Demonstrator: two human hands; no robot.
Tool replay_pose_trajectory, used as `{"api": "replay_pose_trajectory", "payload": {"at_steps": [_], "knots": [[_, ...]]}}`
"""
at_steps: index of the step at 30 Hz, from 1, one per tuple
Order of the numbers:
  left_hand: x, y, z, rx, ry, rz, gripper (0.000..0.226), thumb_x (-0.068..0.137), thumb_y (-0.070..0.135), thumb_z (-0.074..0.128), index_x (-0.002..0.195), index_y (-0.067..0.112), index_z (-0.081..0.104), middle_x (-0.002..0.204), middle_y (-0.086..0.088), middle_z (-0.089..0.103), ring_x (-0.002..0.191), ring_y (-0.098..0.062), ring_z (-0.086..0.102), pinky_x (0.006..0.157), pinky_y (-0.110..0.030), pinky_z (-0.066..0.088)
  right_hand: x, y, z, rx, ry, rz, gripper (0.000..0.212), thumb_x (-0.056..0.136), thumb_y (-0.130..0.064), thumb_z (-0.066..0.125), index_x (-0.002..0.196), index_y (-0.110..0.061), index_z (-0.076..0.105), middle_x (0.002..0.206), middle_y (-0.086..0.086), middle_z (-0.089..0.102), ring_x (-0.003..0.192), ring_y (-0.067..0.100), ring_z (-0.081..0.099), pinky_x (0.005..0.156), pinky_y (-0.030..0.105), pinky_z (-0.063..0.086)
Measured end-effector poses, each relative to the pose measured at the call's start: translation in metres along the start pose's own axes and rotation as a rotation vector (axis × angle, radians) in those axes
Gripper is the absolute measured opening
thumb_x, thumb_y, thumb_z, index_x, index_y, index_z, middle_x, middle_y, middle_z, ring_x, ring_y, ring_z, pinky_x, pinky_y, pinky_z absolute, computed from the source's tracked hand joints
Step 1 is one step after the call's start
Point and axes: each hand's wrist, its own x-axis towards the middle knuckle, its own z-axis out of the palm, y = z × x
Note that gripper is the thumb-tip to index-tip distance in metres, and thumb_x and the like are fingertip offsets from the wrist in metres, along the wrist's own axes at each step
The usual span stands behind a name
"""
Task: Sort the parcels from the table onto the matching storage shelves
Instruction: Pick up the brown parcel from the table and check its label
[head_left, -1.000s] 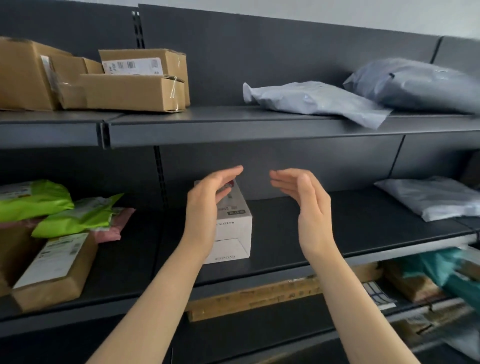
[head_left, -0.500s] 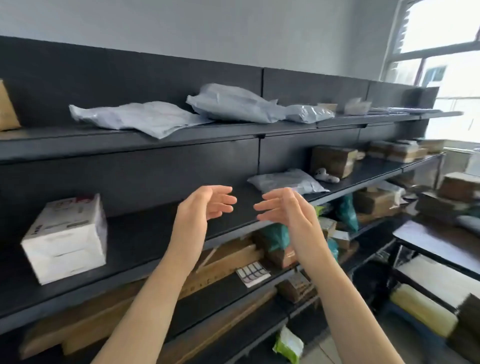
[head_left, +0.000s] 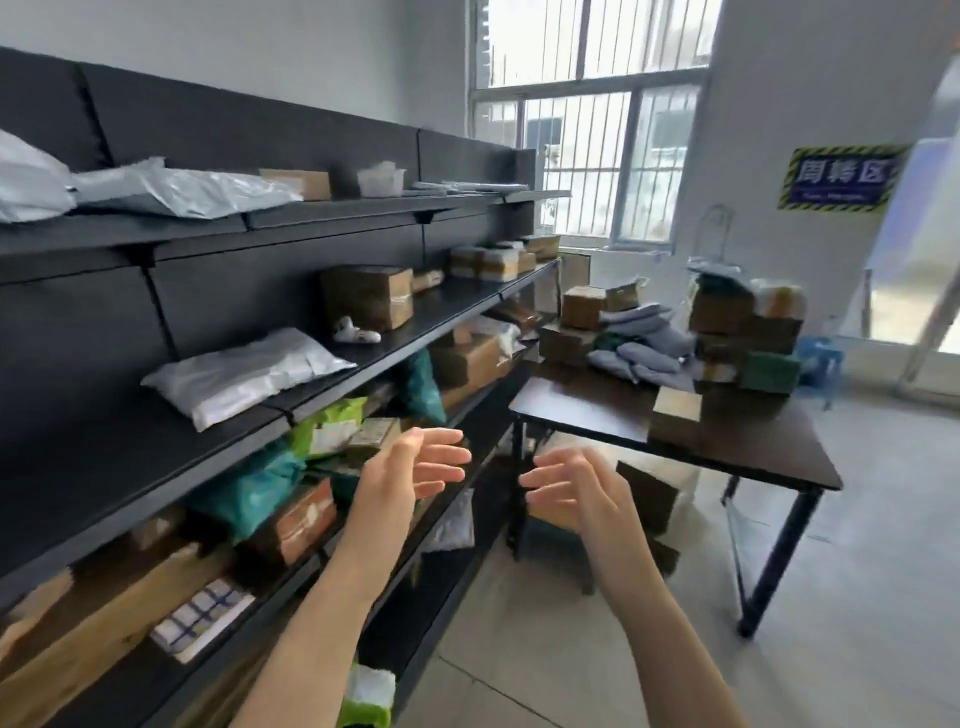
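My left hand (head_left: 410, 475) and my right hand (head_left: 574, 488) are held out in front of me, palms facing each other, fingers apart, both holding nothing. Ahead on the right stands a dark table (head_left: 582, 410) piled with brown cardboard boxes (head_left: 675, 415) and grey mailer bags (head_left: 641, 343). The dark storage shelves (head_left: 130, 467) run along the left. They carry grey and white mailer bags (head_left: 244, 374), brown boxes (head_left: 366, 296) and green and teal bags (head_left: 327, 426) on the lower levels.
A barred window (head_left: 587, 130) fills the far wall, with a blue sign (head_left: 839, 179) on the white pillar beside it. A blue stool (head_left: 823, 358) stands behind the table. Boxes sit on the floor under the table (head_left: 649, 499). Bare concrete floor (head_left: 857, 623) spreads right.
My view has swung right, from the shelf with the white box to the table of parcels. Both hands stayed empty, open and raised in front of me.
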Motion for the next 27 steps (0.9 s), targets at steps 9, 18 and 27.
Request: {"api": "replay_pose_trajectory", "payload": {"at_steps": [9, 18, 27], "knots": [[0.152, -0.054, 0.124, -0.105, -0.223, -0.013, 0.05, 0.106, 0.025, 0.025, 0.096, 0.02, 0.073, 0.096, -0.005, 0.078, 0.086, -0.018, 0.073, 0.083, -0.033, 0.052, 0.136, 0.042, -0.086, -0.112, 0.233, 0.016, 0.036, 0.107, -0.015, 0.036, 0.089, -0.015, 0.066, 0.088, 0.008, 0.077, 0.082, 0.027, 0.073, 0.083, 0.038, 0.055], [0.297, -0.097, 0.249, -0.133, -0.443, -0.078, 0.051, 0.107, 0.028, 0.025, 0.095, 0.021, 0.074, 0.087, 0.002, 0.08, 0.082, -0.013, 0.074, 0.079, -0.029, 0.053, 0.271, 0.081, -0.157, -0.222, 0.417, 0.057, 0.034, 0.108, -0.016, 0.035, 0.091, -0.02, 0.063, 0.09, 0.007, 0.076, 0.08, 0.023, 0.073, 0.078, 0.029, 0.057], [0.414, -0.161, 0.388, -0.163, -0.582, -0.171, 0.058, 0.107, 0.031, 0.019, 0.089, 0.018, 0.073, 0.075, 0.006, 0.078, 0.071, -0.007, 0.073, 0.069, -0.02, 0.053, 0.399, 0.142, -0.252, -0.256, 0.515, 0.088, 0.028, 0.11, -0.018, 0.031, 0.105, -0.02, 0.058, 0.091, 0.003, 0.073, 0.079, 0.021, 0.072, 0.081, 0.031, 0.057]]}}
